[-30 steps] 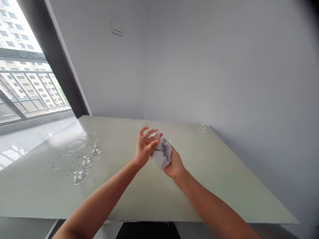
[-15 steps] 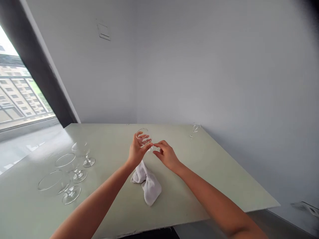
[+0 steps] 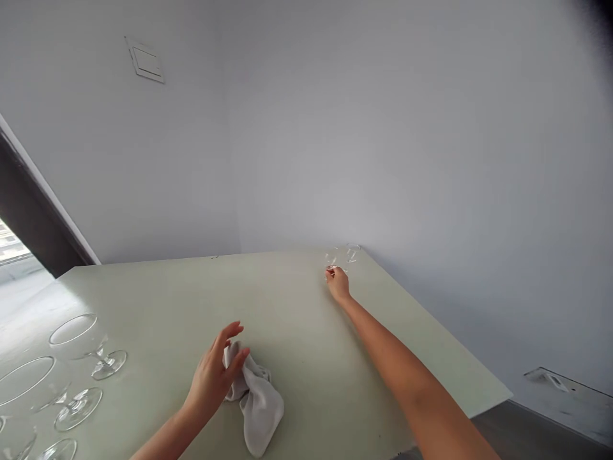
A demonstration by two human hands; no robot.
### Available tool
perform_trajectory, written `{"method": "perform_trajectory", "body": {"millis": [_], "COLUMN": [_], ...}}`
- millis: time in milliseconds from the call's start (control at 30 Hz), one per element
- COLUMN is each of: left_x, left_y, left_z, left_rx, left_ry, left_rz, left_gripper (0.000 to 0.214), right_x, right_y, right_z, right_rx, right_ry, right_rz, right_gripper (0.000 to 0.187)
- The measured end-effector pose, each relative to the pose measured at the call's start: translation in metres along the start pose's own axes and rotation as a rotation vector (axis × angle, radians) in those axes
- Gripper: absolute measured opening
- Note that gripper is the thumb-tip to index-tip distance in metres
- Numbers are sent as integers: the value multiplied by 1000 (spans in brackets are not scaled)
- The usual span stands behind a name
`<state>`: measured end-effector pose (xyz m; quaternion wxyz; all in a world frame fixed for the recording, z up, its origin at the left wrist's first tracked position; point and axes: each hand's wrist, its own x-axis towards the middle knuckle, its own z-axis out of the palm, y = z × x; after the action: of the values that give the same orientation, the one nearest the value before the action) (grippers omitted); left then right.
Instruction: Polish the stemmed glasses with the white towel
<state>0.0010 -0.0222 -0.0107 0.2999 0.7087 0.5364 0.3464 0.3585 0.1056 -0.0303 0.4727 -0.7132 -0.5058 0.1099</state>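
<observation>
Room in home. Plain pale-grey walls (image 3: pixel 383 140) meeting in corner, ordinary light switch (image 3: pixel 147 62) set in left one. Large pale-green table (image 3: pixel 287 300) close to both walls, stemmed glasses (image 3: pixel 78 409) standing on it: household drinkware. Dark frame (image 3: pixel 31 204) at left edge, daylight past it; only thin slice in view, so perhaps balcony door, perhaps window.

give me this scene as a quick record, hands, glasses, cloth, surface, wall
left hand: open, partly in front of the cloth; contact unclear
right hand: holding the low part of a glass toward the table's far right
other glasses: three upright at left, partly cropped; one far right
cloth: pale, crumpled on the table
wall: switch plate, upper left
</observation>
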Motion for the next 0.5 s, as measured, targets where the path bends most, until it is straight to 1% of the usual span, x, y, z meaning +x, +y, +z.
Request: {"method": "perform_trajectory", "body": {"millis": [100,167,267,367,500], "left_x": [-7,-6,-1,1,1], "left_y": [-15,-21,-27,-33,-35], "left_z": [4,7,10,10,11], "left_rx": [6,-4,-26,-53,-73], "left_ry": [37,51,28,-4,-14], "left_rz": [-64,-99,-123,-98,-94], "left_gripper": [39,36,33,34,40], "right_x": [20,27,35,39,38], "right_y": [20,29,38,42,37], "right_z": [2,5,9,11,9], "right_rx": [-34,-51,-68,-76,-82], "right_ry": [40,56,72,83,88], "right_rz": [60,84,102,117,125], "right_gripper": [23,23,22,20,18]}}
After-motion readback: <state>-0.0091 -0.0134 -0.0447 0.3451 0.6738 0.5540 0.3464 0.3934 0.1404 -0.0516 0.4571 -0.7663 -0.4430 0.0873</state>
